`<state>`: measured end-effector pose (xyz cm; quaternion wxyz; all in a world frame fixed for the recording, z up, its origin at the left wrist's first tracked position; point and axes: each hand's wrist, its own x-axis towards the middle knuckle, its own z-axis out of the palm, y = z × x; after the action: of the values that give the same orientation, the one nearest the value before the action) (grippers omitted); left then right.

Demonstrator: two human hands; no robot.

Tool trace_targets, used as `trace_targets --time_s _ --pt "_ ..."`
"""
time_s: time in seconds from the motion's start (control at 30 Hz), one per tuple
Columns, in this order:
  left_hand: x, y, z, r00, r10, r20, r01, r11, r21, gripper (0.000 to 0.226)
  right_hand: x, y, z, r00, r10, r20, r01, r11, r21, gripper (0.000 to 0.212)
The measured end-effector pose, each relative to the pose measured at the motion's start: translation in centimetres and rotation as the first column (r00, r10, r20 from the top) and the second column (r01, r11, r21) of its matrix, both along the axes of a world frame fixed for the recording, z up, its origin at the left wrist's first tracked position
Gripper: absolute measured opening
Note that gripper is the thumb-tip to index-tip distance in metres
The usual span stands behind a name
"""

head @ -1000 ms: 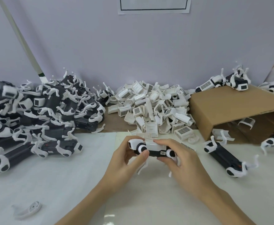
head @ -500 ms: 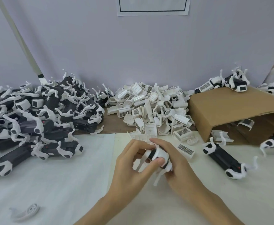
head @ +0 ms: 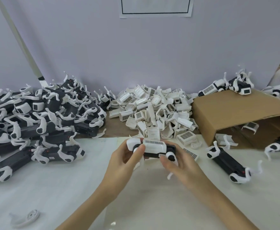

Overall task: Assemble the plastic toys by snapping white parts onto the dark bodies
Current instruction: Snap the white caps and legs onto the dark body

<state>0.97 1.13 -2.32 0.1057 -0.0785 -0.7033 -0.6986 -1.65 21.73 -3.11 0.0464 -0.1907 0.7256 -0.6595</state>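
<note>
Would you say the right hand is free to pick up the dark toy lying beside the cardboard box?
Probably not yet: the right hand is gripping the toy being assembled. The path to the dark toy looks open.

- Hands: two, left hand (head: 121, 161) and right hand (head: 181, 165)
- Toy held (head: 152, 147): one
- Cardboard box (head: 238, 112): one
- Wall sheet (head: 155, 7): one
- Piled white parts (head: 154, 112): too many to count

No text is legible; the wall sheet (head: 155, 6) and barcode labels (head: 154, 142) stay unreadable.
</note>
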Motion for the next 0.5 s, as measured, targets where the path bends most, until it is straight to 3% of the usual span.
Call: trace_targets --time_s 0.1,0.2,0.27,0.37,0.43,0.5 --pt "-0.7 -1.1 -0.2 0.999 -0.033 0.039 0.033 0.999 -0.014 0.041 -0.1 0.0 0.0 0.996 0.060 0.062 -0.057 0.997 -0.057 0.047" --pt "-1.3 -2.3 -0.3 0.988 -0.142 0.064 0.149 0.981 -0.121 0.061 -0.3 0.3 -0.5 0.997 0.072 0.021 -0.071 0.996 -0.046 0.050" --pt "-1.4 -2.8 -0.3 0.993 -0.109 0.042 0.115 0.975 -0.188 0.059 -0.5 0.9 -0.6 0.994 0.070 -0.085 -0.068 0.997 0.026 0.061" --pt "-1.3 -2.5 0.1 0.996 0.016 0.090 -0.001 0.986 -0.169 0.063 -0.8 1.4 -0.8 0.941 0.090 -0.327 -0.002 0.965 0.261 0.075" --pt "-1.5 -2.2 0.2 0.981 -0.031 0.189 0.051 0.994 -0.099 0.062 -0.9 1.1 -0.9 0.877 0.138 -0.460 0.053 0.924 0.378 0.081" --pt "-1.6 -2.1 0.2 0.972 -0.063 0.226 0.075 0.996 -0.047 0.048 -0.7 0.7 -0.9 0.850 0.155 -0.504 0.080 0.908 0.412 0.090"
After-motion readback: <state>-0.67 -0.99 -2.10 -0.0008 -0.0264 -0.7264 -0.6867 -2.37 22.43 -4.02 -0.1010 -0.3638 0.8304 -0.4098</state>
